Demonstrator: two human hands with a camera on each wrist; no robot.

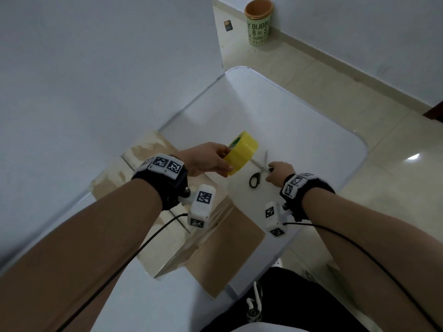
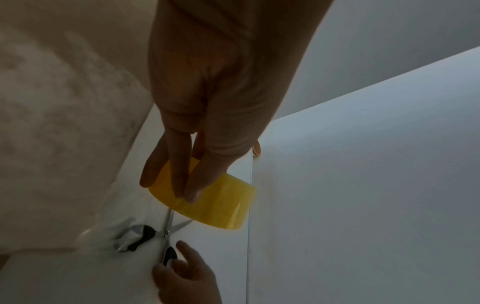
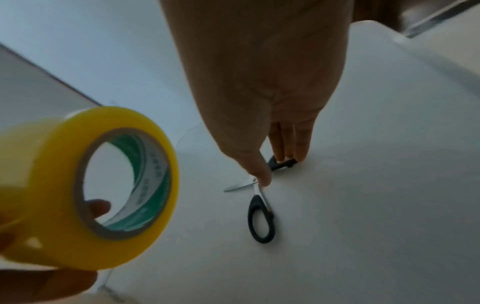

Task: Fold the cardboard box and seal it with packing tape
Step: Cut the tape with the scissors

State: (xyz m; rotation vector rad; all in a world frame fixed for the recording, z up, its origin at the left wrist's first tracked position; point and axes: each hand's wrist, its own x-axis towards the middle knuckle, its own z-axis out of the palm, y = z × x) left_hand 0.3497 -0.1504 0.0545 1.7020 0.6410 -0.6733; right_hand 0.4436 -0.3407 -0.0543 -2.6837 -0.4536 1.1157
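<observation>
- Yellow roll of packing tape (image 1: 242, 152) with a brown card core printed green inside is held up above the white table top (image 1: 299, 121), clear of the surface, just left of the scissors
- The left hand (image 1: 206, 161) grips this roll: the thumb lies on its outer face, and in the right wrist view one fingertip (image 3: 100, 206) shows inside the core
- Brown cardboard box (image 1: 191, 226) lies on the table under the left forearm, its flaps covered with pale, glossy tape; it reaches the near table edge
- Steel scissors with black loop handles (image 1: 257, 172) lie on the table with the blades parted
- The right hand (image 1: 279, 172) reaches down onto the scissors: its thumb tip touches the metal near the pivot, and its straight fingers (image 3: 301, 144), held together, touch one black handle; the other handle loop lies free on the table
- A pale green paper cup with an orange inside and printed letters (image 1: 258, 22) stands on the tiled floor (image 1: 359, 97) by the wall, well apart from the table
</observation>
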